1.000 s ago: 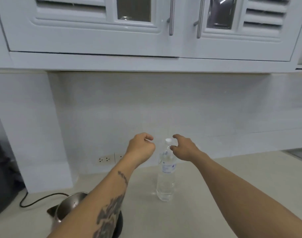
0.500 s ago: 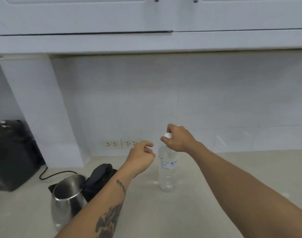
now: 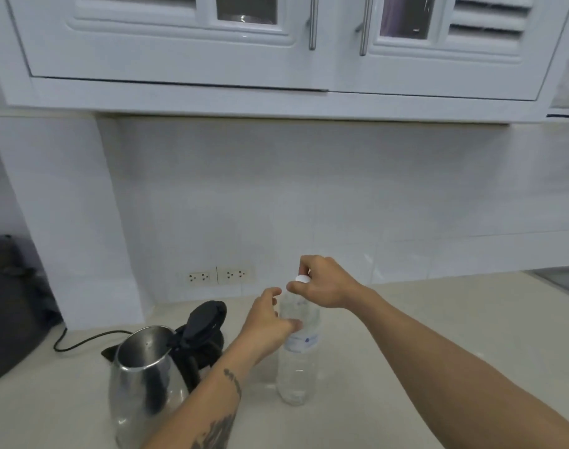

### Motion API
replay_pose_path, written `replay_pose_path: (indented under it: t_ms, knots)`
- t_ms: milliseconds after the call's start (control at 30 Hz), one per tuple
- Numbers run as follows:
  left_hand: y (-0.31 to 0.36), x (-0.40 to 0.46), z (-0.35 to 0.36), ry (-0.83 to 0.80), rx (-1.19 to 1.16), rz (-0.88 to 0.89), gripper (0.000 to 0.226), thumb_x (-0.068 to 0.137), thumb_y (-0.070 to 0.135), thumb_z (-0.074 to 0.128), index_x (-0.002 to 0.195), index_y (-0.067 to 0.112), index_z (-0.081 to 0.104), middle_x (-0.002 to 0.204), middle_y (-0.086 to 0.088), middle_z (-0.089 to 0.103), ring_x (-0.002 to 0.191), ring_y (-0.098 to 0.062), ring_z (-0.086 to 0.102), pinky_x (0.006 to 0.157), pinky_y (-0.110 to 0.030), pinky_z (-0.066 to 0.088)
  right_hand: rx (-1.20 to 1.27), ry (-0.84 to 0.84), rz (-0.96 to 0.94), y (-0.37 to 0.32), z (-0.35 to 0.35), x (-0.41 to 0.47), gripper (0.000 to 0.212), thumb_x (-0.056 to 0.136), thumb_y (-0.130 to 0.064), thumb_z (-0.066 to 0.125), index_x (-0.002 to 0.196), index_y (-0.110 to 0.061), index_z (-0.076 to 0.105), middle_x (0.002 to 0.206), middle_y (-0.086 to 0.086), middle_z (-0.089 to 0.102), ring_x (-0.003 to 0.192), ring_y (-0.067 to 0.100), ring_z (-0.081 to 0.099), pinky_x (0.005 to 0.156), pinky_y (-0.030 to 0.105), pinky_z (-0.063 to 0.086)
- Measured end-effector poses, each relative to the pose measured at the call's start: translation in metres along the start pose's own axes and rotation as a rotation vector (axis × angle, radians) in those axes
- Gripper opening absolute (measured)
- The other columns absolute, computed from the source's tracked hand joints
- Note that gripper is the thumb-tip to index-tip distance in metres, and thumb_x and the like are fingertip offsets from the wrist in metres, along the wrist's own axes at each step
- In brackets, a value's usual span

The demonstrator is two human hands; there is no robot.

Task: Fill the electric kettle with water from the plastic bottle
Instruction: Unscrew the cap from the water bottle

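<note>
Plastic bottle (image 3: 297,361): clear, upright on the pale desk (image 3: 406,367), with a white-and-blue label band around its upper body. This is the reference item for all places below.

White cap (image 3: 302,279): on top of the bottle, seated on the neck; whether it is loosened cannot be told.

Right hand (image 3: 325,283): above the bottle, reaching in from the lower right with the forearm stretched long across the desk. Wrist bent down, fingers curled over the cap, thumb and fingertips pinched closed on its rim.

Left hand (image 3: 270,319): against the bottle's left shoulder, just below the cap. Forearm comes up from the bottom edge, tattooed along its inner side. Fingers half curled and wrapping the upper body of the bottle; fingertips touch the plastic above the label, thumb raised toward the neck. The grip looks partial, not fully closed round.

Electric kettle (image 3: 144,380): left of the bottle, near but apart from it, on the same desk. Steel body, black handle, black lid (image 3: 205,319) hinged up and open, mouth exposed. The left forearm crosses in front of its right side.

Black cord (image 3: 82,341): runs left from behind the kettle, away from the bottle.

Wall sockets (image 3: 216,276): two, on the tiled wall behind and left of the bottle.

Dark appliance (image 3: 8,306): far left of the bottle, at the frame edge.

White cabinets (image 3: 276,59): high above the bottle, doors closed.
</note>
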State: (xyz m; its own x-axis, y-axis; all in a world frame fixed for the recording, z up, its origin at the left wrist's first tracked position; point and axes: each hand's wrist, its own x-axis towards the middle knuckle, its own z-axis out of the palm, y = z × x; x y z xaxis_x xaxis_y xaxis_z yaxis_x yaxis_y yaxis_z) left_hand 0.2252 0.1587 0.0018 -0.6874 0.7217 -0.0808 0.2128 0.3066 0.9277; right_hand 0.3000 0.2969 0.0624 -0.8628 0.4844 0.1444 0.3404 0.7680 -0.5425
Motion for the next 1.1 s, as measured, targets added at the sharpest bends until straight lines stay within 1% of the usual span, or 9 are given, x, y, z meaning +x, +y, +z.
replay_pose_path:
  t_ms: [167,333,433,633,733,800,933,1000,1100]
  knots:
    - [-0.021,-0.027,-0.007,-0.081,-0.095,0.053,0.095,0.058,0.032,0.083,0.143,0.032,0.041,0.144,0.005,0.047,0.128,-0.017,0.051,0.107,-0.041,0.045,0.071,-0.026,0.021,-0.025,0.006,-0.034,0.034,0.083,-0.043,0.076,0.088,-0.012,0.063,0.077,-0.002,0.063,0.069,0.016,0.057,0.061,0.030,0.042]
    - [-0.035,-0.044,-0.009,-0.057,-0.129,0.094,0.076,0.061,0.030,0.087,0.127,0.040,0.049,0.132,0.009,0.056,0.116,-0.014,0.057,0.097,-0.035,0.051,-0.141,0.022,0.031,-0.042,0.012,-0.059,0.037,0.088,-0.052,0.066,0.092,-0.016,0.061,0.082,0.002,0.065,0.082,0.023,0.063,0.072,0.039,0.052]
    - [-0.037,-0.046,-0.013,-0.060,-0.107,0.119,0.078,0.061,0.030,0.088,0.131,0.035,0.053,0.131,0.009,0.058,0.116,-0.014,0.058,0.094,-0.033,0.051,-0.240,0.034,0.044,-0.048,0.014,-0.064,0.030,0.090,-0.050,0.062,0.090,-0.020,0.057,0.080,-0.002,0.062,0.086,0.026,0.062,0.074,0.039,0.051]
    - [-0.040,-0.046,-0.021,-0.080,-0.081,0.139,0.082,0.063,0.032,0.086,0.137,0.032,0.050,0.132,0.006,0.057,0.113,-0.016,0.058,0.092,-0.031,0.049,-0.313,-0.117,0.052,-0.066,0.005,-0.063,0.008,0.091,-0.033,0.063,0.098,-0.029,0.060,0.089,-0.004,0.058,0.094,0.026,0.058,0.078,0.038,0.048]
    - [-0.039,-0.045,-0.024,-0.088,-0.086,0.151,0.075,0.070,0.027,0.085,0.136,0.032,0.050,0.124,0.009,0.055,0.108,-0.013,0.056,0.086,-0.026,0.044,-0.319,-0.090,0.097,-0.070,0.007,-0.062,0.022,0.091,-0.042,0.062,0.105,-0.025,0.063,0.106,0.006,0.062,0.097,0.028,0.060,0.077,0.038,0.049]
    - [-0.038,-0.044,-0.024,-0.101,-0.088,0.154,0.072,0.072,0.025,0.085,0.134,0.035,0.050,0.117,0.013,0.052,0.103,-0.011,0.055,0.084,-0.025,0.042,-0.331,-0.035,0.124,-0.069,0.010,-0.061,0.031,0.091,-0.049,0.062,0.100,-0.020,0.058,0.106,0.008,0.062,0.096,0.029,0.060,0.074,0.037,0.046]
    - [-0.039,-0.039,-0.024,-0.116,-0.080,0.148,0.076,0.070,0.027,0.086,0.136,0.034,0.049,0.121,0.011,0.054,0.107,-0.012,0.057,0.084,-0.025,0.044,-0.336,-0.071,0.046,-0.069,0.006,-0.063,0.012,0.095,-0.026,0.062,0.106,-0.020,0.062,0.106,0.008,0.063,0.098,0.028,0.059,0.074,0.035,0.045]
    - [-0.038,-0.037,-0.024,-0.123,-0.080,0.144,0.075,0.070,0.027,0.087,0.135,0.034,0.049,0.120,0.012,0.055,0.106,-0.011,0.057,0.081,-0.024,0.044,-0.363,-0.127,-0.008,-0.070,-0.001,-0.065,0.025,0.094,-0.010,0.056,0.114,-0.021,0.066,0.106,0.004,0.063,0.104,0.024,0.057,0.079,0.035,0.046]
    - [-0.039,-0.035,-0.022,-0.120,-0.094,0.140,0.069,0.070,0.025,0.087,0.127,0.038,0.051,0.119,0.014,0.059,0.104,-0.005,0.059,0.077,-0.022,0.046,-0.377,-0.137,-0.093,-0.067,-0.006,-0.067,0.047,0.086,0.008,0.044,0.113,-0.021,0.070,0.103,0.001,0.063,0.105,0.022,0.058,0.082,0.036,0.050]
